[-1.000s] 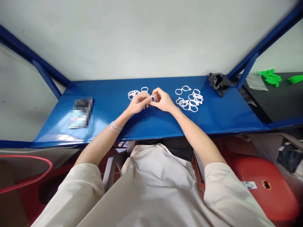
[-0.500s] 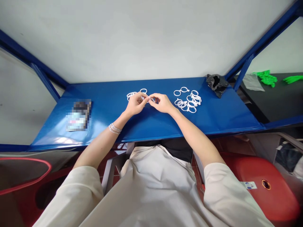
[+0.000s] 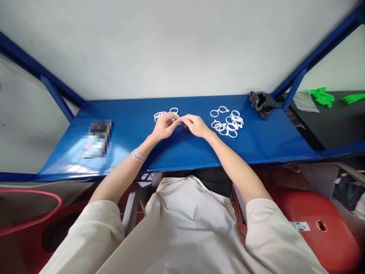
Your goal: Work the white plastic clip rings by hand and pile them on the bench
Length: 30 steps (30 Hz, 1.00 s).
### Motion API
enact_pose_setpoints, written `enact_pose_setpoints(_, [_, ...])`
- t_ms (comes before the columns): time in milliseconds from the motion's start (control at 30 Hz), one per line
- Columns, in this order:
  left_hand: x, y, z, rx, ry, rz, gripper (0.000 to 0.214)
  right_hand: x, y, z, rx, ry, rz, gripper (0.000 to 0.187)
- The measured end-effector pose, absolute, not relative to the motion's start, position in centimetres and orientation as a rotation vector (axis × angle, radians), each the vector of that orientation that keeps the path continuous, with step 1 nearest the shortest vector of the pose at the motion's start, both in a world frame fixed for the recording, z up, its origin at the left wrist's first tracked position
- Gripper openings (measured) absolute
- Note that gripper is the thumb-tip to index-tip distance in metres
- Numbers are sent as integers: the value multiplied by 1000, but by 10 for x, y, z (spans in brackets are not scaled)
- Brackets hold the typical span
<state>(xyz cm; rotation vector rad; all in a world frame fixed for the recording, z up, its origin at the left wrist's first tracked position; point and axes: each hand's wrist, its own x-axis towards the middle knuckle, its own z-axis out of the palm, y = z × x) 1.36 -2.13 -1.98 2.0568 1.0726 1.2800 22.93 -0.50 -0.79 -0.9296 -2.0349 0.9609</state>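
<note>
The left hand (image 3: 164,126) and the right hand (image 3: 196,126) are close together near the back of a blue metal table (image 3: 182,156). Their fingertips (image 3: 178,120) meet in a narrow pinch. The fingers hide what is there, so I cannot tell if they hold anything.

White plastic rings lie on the table in two piles. A small pile of rings (image 3: 164,115) is just past the left hand, at 11 o'clock from the hands. A bigger pile of rings (image 3: 228,124) is just beside the right hand, at 3 o'clock. Some rings in it are hooked together.

Silver bracelets (image 3: 139,155) sit on the left wrist. A blurred packet (image 3: 96,139) lies at 9 o'clock. A crumpled black plastic bag (image 3: 262,104) sits at 3 o'clock, near the far corner. Bright green gloves (image 3: 322,97) lie on a dark table (image 3: 327,125) further out.
</note>
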Motion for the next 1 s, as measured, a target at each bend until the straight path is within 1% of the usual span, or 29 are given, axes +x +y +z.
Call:
enact_pose_setpoints(200, [12, -20, -23, 2008, 1059, 1247, 57, 230, -5, -6, -945, -1983, 1059, 40])
enact_pose_setpoints(400, [14, -21, -20, 1985, 1027, 1233, 55, 230, -4, -7, -967, -1985, 1075, 41])
enact_pose_setpoints(533, [15, -23, -18, 1991, 1029, 1234, 55, 230, -3, -7, -948, -2011, 1024, 40])
enact_pose_setpoints(767, [13, -23, -20, 1997, 1092, 1277, 42, 231, -3, -9, -934, -2070, 885, 29])
enact_pose_setpoints(900, [14, -22, -20, 1968, 1082, 1271, 34, 231, -4, -11, -955, -2050, 864, 33])
enact_pose_setpoints(1000, [15, -23, -21, 1901, 1045, 1246, 32, 230, -3, -12, -983, -2028, 882, 35])
